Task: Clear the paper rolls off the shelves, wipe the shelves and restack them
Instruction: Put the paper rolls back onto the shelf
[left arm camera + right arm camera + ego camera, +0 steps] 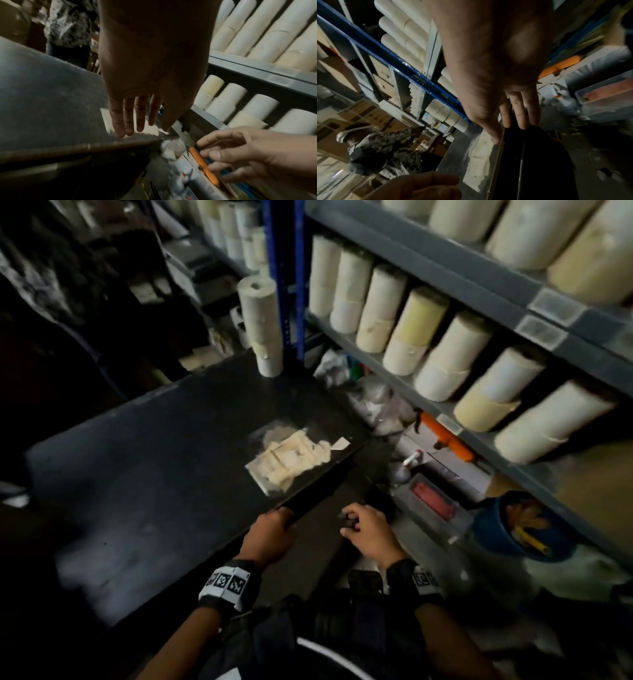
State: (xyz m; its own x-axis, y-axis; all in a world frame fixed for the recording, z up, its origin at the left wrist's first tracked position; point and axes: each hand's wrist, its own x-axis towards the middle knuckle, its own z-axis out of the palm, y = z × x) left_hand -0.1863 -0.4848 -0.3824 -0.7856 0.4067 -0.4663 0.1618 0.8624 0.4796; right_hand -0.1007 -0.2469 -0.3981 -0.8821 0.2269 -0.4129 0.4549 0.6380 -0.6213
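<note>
Tabletop (144, 474): dark, beside shelves (428, 402) of paper rolls (448, 354)
Left hand (269, 537): fingers straight, resting on tabletop edge
Right hand (368, 530): loosely curled, empty
Labels: too blurry

Your left grip (270, 537) lies with straight fingers (127, 119) over the bench's (144, 474) near edge; your right grip (368, 530) hangs just beside it, fingers loosely curled, holding nothing.

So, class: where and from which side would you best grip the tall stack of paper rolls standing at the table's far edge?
Take the tall stack of paper rolls low, around the bottom rolls, from the table side. It stands upright, several rolls high and leaning slightly, so a high grip would likely topple it; the blue shelf post blocks its right.
</note>
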